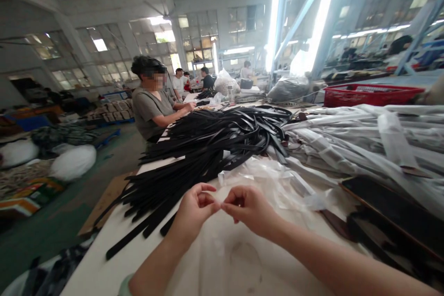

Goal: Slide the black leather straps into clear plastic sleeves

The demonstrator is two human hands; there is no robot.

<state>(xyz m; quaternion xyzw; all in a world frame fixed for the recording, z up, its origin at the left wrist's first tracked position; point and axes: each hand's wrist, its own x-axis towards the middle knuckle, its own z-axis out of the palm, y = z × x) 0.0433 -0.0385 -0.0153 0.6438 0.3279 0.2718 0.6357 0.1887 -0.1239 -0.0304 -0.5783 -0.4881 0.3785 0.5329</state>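
Fingertips (215,208) of a person's left hand (197,208) and right hand (251,208) meet above a white table (113,268) on a busy workshop floor. Fingers on both are curled inward, the gap to each thumb narrow; whether anything is pinched between them is too small to tell. Crumpled clear plastic (274,175) lies on the table just beyond the right hand, while a heap of black straps (208,138) fans out past the left hand toward the table's left edge. Straps in white wrapping (343,136) are piled to the right, with a red basket (374,97) behind them. Along the left side, a co-worker in a grey shirt (147,108) stands with arms extended over the table.
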